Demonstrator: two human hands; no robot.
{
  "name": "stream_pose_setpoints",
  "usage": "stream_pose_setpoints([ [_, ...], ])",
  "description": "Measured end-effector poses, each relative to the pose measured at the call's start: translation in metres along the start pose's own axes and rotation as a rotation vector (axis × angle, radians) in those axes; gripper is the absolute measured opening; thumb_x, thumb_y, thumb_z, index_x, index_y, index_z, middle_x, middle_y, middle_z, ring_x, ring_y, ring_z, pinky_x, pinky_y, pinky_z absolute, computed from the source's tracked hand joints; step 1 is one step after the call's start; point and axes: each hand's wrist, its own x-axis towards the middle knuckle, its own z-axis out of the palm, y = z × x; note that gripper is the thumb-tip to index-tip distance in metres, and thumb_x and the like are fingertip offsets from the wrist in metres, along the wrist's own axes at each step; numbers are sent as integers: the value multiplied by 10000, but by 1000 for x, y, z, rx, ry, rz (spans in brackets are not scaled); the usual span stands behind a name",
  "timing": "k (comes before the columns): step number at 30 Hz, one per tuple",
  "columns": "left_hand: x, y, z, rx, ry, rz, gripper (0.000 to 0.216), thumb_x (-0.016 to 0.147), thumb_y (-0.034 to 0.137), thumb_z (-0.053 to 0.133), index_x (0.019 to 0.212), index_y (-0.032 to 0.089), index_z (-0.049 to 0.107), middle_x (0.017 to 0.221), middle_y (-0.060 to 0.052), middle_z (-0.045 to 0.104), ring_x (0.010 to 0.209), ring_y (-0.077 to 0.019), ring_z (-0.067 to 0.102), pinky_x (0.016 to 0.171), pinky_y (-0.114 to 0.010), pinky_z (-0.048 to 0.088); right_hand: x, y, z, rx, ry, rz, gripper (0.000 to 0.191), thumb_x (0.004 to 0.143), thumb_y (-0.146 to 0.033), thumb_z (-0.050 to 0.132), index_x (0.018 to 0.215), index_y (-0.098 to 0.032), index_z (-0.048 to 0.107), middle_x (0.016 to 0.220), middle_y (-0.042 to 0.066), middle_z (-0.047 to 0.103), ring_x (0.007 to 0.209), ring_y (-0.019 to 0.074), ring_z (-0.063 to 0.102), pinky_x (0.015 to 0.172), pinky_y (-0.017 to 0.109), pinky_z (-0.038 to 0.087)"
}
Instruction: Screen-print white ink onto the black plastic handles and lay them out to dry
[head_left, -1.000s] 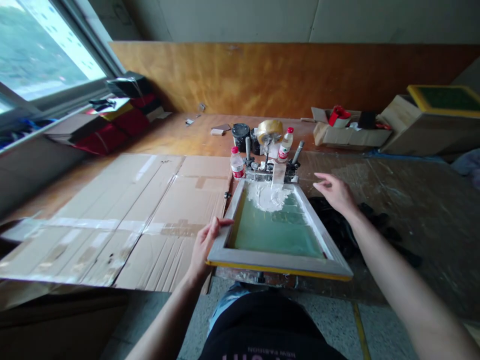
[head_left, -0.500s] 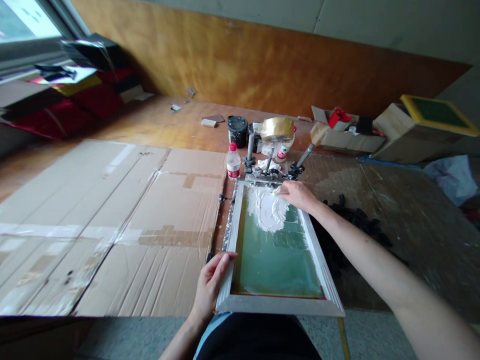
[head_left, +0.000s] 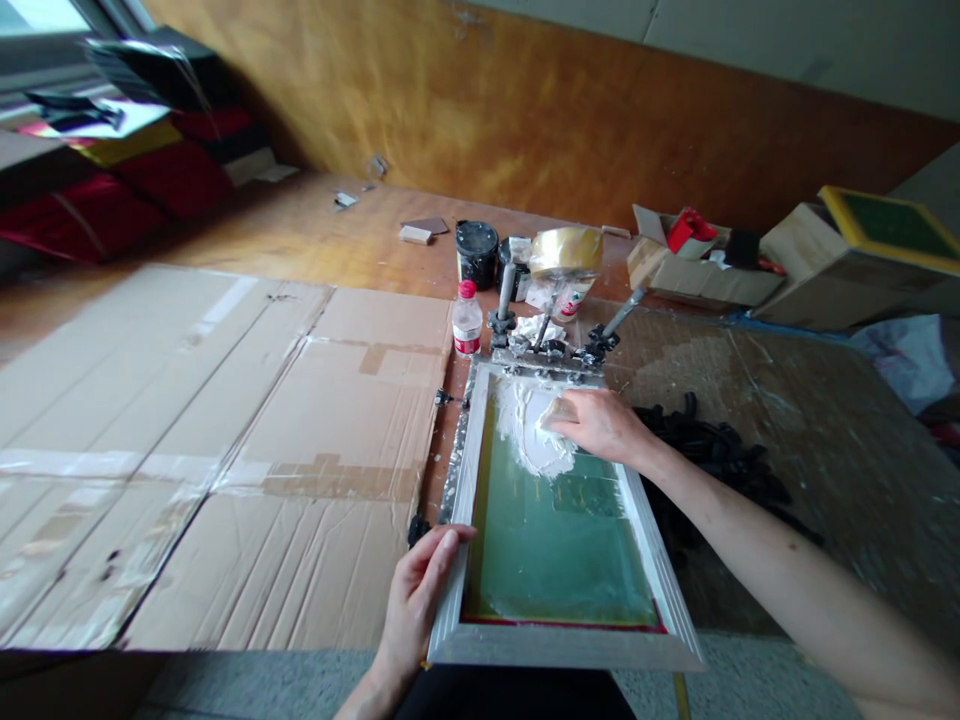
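A screen-printing frame with pale metal edges and green mesh lies in front of me, its far end at a metal hinge clamp. Thick white ink is smeared over the far part of the mesh. My left hand grips the frame's near left edge, thumb on top. My right hand is closed on a small pale scraper, mostly hidden by the fingers, which touches the ink's right side.
Flattened cardboard covers the left of the table. Behind the clamp stand a red-capped bottle, a black tub and a tape roll. Black pieces are heaped to the right, with an open carton farther back.
My right hand has drawn the scraper from the frame's far end toward me, into the ink. My left hand keeps its grip on the edge. The view has shifted slightly.
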Motion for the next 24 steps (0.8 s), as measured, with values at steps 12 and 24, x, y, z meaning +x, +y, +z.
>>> stream_pose_setpoints([
  [12,-4,10,5,-10,23,-4,481,744,605,642,883,156,743,743,-38,636,597,-129,487,528,-216,368,-14,-10,29,7,209,-256,67,800,-105,602,809,-170,615,827,69,650,854,220,567,750,306,408],
  [24,-14,43,13,22,43,117,446,786,580,609,840,155,733,765,-36,661,648,-142,527,572,-223,391,-34,20,-17,289,301,-167,113,788,-284,699,807,-191,638,801,31,675,724,179,606,654,273,413],
])
